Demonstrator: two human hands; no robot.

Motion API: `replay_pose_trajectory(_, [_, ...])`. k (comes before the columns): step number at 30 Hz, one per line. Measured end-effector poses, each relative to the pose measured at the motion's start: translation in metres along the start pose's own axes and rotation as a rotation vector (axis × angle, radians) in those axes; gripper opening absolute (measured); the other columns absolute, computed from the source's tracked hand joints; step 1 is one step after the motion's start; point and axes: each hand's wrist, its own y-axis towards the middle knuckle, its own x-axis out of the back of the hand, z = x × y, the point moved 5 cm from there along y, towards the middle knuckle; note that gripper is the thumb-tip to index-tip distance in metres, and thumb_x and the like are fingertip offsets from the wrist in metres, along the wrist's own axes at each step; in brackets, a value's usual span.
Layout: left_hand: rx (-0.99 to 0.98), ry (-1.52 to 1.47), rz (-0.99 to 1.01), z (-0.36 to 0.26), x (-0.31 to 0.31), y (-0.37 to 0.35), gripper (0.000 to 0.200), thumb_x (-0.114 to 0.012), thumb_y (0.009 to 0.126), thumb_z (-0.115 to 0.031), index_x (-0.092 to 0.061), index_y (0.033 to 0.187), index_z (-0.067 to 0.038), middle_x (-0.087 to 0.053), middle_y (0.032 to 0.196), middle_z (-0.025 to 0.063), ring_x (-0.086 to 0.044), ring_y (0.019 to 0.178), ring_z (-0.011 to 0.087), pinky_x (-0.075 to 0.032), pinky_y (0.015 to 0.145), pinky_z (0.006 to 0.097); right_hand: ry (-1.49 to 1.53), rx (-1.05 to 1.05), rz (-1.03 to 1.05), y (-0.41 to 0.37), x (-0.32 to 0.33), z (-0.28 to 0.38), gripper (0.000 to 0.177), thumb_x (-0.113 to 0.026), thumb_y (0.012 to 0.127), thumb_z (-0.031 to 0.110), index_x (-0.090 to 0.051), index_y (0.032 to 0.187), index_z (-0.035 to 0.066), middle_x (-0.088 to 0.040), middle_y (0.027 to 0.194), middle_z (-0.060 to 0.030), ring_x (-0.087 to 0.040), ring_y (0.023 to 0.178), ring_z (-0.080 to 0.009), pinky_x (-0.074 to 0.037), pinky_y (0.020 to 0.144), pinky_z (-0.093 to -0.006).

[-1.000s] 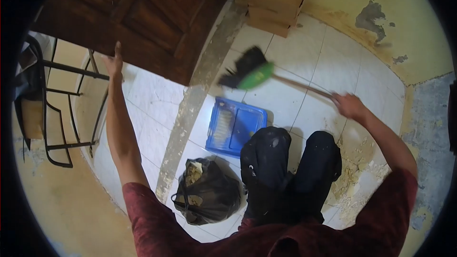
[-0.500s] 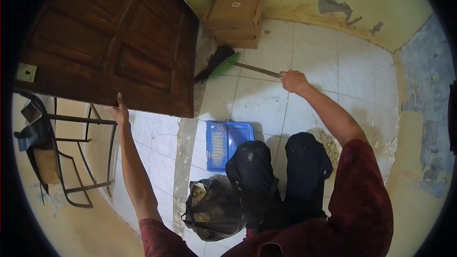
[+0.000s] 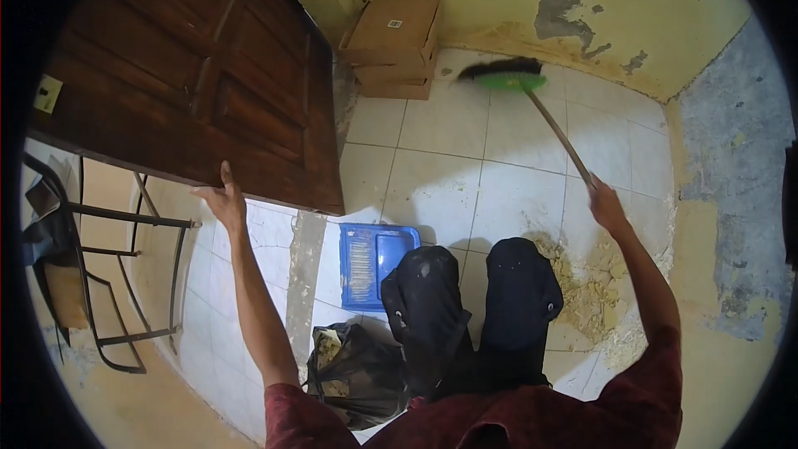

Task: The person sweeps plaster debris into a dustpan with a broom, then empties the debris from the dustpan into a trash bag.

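My right hand [image 3: 609, 206] is closed around the wooden handle of a broom [image 3: 561, 137]. The broom's green head [image 3: 509, 81] and dark bristles rest on the tiled floor near the back wall. At the left, my left hand [image 3: 223, 201] grips the edge of a dark brown panelled door [image 3: 262, 112], one digit up against its face and the others partly hidden. In front of my knees lies a blue dustpan [image 3: 359, 266] with a ribbed part. A black plastic bag [image 3: 362, 374] holding pale debris stands beside my leg.
Stacked cardboard boxes [image 3: 391, 41] sit in the back corner beside the door. Crumbled plaster debris [image 3: 590, 295] lies on the floor right of my knees. A dark metal-framed piece of furniture [image 3: 125, 216] stands at the left. The walls [image 3: 715, 199] have peeling patches.
The broom head has swung right, from the gap between door and boxes to the floor by the back wall. My right hand has moved right and down. My left hand stays at the door.
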Motion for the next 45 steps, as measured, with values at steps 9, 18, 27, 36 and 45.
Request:
replay_pose_trajectory(9, [-0.005, -0.036, -0.065, -0.013, -0.007, -0.009, 0.099, -0.059, 0.081, -0.054, -0.014, 0.130, 0.019, -0.032, 0.131, 0.0372, -0.037, 0.123, 0.0412, -0.027, 0.105, 0.0369, -0.065, -0.062, 0.164, 0.084, -0.111, 0.089, 0.033, -0.040, 0.084, 0.011, -0.049, 0.112, -0.003, -0.061, 0.091, -0.0276, -0.060, 0.086, -0.0433, -0.049, 0.075, -0.0502])
replay_pose_trajectory(18, [-0.064, 0.102, -0.336, -0.088, -0.039, -0.087, 0.050, -0.068, 0.078, -0.032, -0.048, 0.104, 0.005, -0.050, 0.104, 0.0177, -0.048, 0.098, 0.0285, -0.040, 0.083, 0.0404, 0.008, -0.051, 0.014, -0.079, 0.012, -0.043, 0.034, -0.047, 0.088, 0.018, -0.053, 0.119, 0.006, -0.061, 0.089, -0.0264, -0.059, 0.079, -0.0458, -0.048, 0.071, -0.0520])
replay_pose_trajectory(27, [1.017, -0.698, 0.627, 0.008, -0.373, -0.059, 0.050, -0.056, 0.085, -0.029, -0.044, 0.129, -0.010, -0.046, 0.128, 0.0088, -0.049, 0.112, 0.0275, -0.045, 0.086, 0.0403, -0.386, -0.135, 0.221, 0.074, 0.118, 0.007, 0.030, -0.051, 0.086, 0.018, -0.057, 0.113, 0.005, -0.061, 0.084, -0.0270, -0.058, 0.082, -0.0447, -0.047, 0.075, -0.0498])
replay_pose_trajectory(36, [1.102, -0.578, 0.777, 0.054, -0.501, -0.084, 0.048, -0.055, 0.087, -0.029, -0.043, 0.129, -0.008, -0.045, 0.129, 0.0123, -0.050, 0.112, 0.0285, -0.047, 0.090, 0.0418, -0.382, -0.227, 0.367, 0.118, 0.132, 0.033, 0.028, -0.049, 0.089, 0.016, -0.057, 0.113, 0.004, -0.061, 0.086, -0.0260, -0.058, 0.083, -0.0442, -0.047, 0.075, -0.0468])
replay_pose_trajectory(45, [1.110, -0.533, 0.744, 0.040, -0.599, -0.114, 0.051, -0.058, 0.085, -0.035, -0.050, 0.117, 0.004, -0.056, 0.112, 0.0164, -0.061, 0.093, 0.0270, -0.056, 0.070, 0.0348, -0.449, -0.269, 0.390, 0.169, 0.117, 0.053, 0.029, -0.048, 0.090, 0.015, -0.055, 0.116, 0.003, -0.060, 0.081, -0.0261, -0.058, 0.075, -0.0441, -0.047, 0.066, -0.0455])
